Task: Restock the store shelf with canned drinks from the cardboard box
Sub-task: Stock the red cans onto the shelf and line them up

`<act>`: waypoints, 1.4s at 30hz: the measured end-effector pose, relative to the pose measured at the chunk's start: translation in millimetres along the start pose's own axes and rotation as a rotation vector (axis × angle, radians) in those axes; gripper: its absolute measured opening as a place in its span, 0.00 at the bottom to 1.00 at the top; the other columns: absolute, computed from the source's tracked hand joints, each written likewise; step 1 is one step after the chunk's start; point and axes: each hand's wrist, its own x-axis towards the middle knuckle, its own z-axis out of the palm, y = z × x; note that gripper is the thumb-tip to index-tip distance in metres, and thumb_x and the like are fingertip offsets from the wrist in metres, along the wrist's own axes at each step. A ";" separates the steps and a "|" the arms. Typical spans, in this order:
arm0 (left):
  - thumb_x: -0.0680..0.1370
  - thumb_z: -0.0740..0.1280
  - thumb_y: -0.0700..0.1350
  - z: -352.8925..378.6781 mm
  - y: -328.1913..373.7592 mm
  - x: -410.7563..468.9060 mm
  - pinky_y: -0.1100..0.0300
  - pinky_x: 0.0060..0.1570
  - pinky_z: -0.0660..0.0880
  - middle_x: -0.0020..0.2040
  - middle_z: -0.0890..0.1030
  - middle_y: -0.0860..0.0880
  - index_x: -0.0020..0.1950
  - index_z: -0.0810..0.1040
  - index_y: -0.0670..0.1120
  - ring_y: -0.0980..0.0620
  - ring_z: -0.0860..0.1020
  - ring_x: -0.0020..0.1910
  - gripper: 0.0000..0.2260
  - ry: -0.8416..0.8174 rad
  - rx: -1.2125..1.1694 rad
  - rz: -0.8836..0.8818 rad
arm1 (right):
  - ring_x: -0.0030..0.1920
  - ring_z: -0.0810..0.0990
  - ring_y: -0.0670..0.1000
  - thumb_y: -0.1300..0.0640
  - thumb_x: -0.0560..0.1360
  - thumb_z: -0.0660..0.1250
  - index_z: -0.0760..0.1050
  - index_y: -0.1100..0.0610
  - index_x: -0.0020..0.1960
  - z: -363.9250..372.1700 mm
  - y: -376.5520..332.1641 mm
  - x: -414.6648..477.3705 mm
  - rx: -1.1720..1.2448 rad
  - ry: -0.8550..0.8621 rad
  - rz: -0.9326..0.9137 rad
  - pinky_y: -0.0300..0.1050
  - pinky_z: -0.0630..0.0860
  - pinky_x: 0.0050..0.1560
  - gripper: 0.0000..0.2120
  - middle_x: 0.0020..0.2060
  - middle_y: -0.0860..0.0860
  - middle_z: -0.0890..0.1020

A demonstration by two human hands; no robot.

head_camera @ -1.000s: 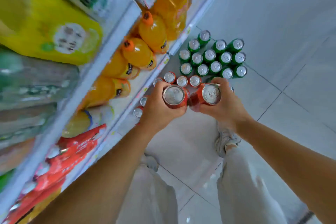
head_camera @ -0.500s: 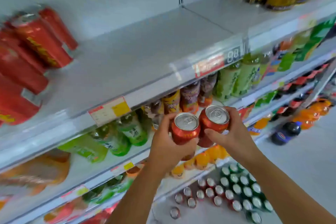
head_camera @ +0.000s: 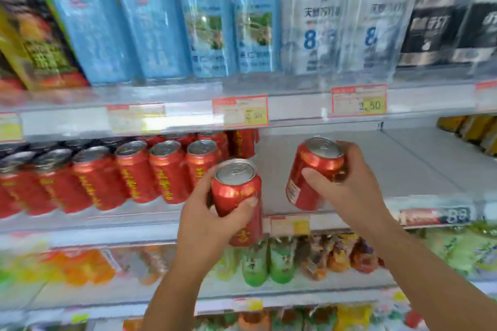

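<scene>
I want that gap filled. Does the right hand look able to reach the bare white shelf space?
Probably yes: the right hand with its red metal can is level with the bare white shelf, nothing between.

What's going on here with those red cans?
A person is stocking a store shelf. The left hand grips one red can. The right hand grips a second red can, which is tilted. Both are held up in front of the middle shelf. A row of matching cans already stands on that shelf, to the left of the hands. Neither held can is set down yet.
</scene>
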 end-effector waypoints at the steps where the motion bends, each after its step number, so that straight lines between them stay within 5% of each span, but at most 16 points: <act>1: 0.59 0.74 0.58 -10.9 -1.9 1.2 0.71 0.47 0.75 0.50 0.84 0.59 0.57 0.78 0.57 0.61 0.82 0.47 0.27 0.029 0.017 -0.009 | 0.46 0.79 0.36 0.48 0.64 0.78 0.69 0.42 0.55 10.9 -1.3 6.6 -0.027 -0.013 -0.005 0.37 0.72 0.48 0.24 0.45 0.37 0.80; 6: 0.62 0.76 0.51 -45.2 -15.8 3.1 0.70 0.43 0.75 0.47 0.85 0.58 0.56 0.79 0.54 0.61 0.82 0.44 0.23 0.079 -0.027 -0.056 | 0.52 0.79 0.47 0.43 0.63 0.76 0.69 0.45 0.58 62.7 0.8 33.7 -0.133 -0.059 0.015 0.47 0.75 0.56 0.28 0.51 0.41 0.80; 12: 0.72 0.72 0.32 -55.6 -30.1 10.5 0.71 0.40 0.75 0.42 0.85 0.59 0.58 0.78 0.46 0.64 0.81 0.41 0.18 0.098 -0.077 -0.085 | 0.50 0.78 0.48 0.37 0.63 0.75 0.67 0.45 0.59 100.1 6.8 50.5 -0.231 -0.073 0.022 0.46 0.75 0.54 0.30 0.49 0.43 0.77; 17: 0.74 0.69 0.34 -57.5 -38.6 13.9 0.70 0.41 0.76 0.43 0.85 0.60 0.55 0.78 0.51 0.64 0.82 0.43 0.15 0.082 -0.079 -0.087 | 0.54 0.76 0.46 0.37 0.62 0.76 0.63 0.46 0.65 108.8 16.2 59.5 -0.133 -0.152 0.068 0.44 0.72 0.55 0.38 0.56 0.44 0.76; 19: 0.75 0.71 0.36 -57.6 -41.8 15.1 0.70 0.40 0.76 0.43 0.85 0.60 0.54 0.78 0.53 0.63 0.82 0.43 0.14 0.083 -0.089 -0.096 | 0.56 0.77 0.46 0.44 0.63 0.77 0.58 0.44 0.69 100.4 20.2 60.9 -0.131 -0.286 0.104 0.43 0.73 0.56 0.41 0.58 0.45 0.75; 22: 0.71 0.72 0.44 -59.0 -46.0 17.5 0.70 0.41 0.76 0.43 0.84 0.59 0.55 0.78 0.53 0.63 0.82 0.43 0.14 0.079 -0.068 -0.088 | 0.51 0.77 0.44 0.55 0.68 0.76 0.55 0.46 0.74 89.9 24.1 64.1 -0.223 -0.397 0.066 0.35 0.69 0.45 0.42 0.57 0.46 0.75; 28: 0.70 0.76 0.46 -62.2 -49.1 20.2 0.69 0.41 0.77 0.45 0.84 0.59 0.56 0.78 0.53 0.61 0.82 0.45 0.16 0.031 -0.070 -0.108 | 0.53 0.77 0.50 0.51 0.67 0.78 0.60 0.52 0.71 112.0 29.1 78.8 -0.293 -0.302 0.003 0.46 0.74 0.53 0.40 0.57 0.49 0.75; 37: 0.71 0.76 0.48 -61.4 -49.5 20.3 0.70 0.40 0.76 0.47 0.84 0.60 0.59 0.78 0.51 0.61 0.82 0.47 0.18 0.019 -0.046 -0.094 | 0.56 0.78 0.54 0.49 0.65 0.79 0.61 0.53 0.67 135.1 35.1 91.4 -0.288 -0.185 0.018 0.49 0.76 0.55 0.38 0.60 0.54 0.76; 42: 0.73 0.72 0.42 -60.7 -44.3 18.1 0.69 0.40 0.76 0.46 0.84 0.59 0.61 0.78 0.49 0.60 0.82 0.46 0.17 0.001 -0.083 -0.121 | 0.62 0.75 0.54 0.44 0.71 0.73 0.57 0.54 0.73 123.6 29.0 75.5 -0.281 -0.235 0.101 0.47 0.72 0.59 0.39 0.66 0.56 0.72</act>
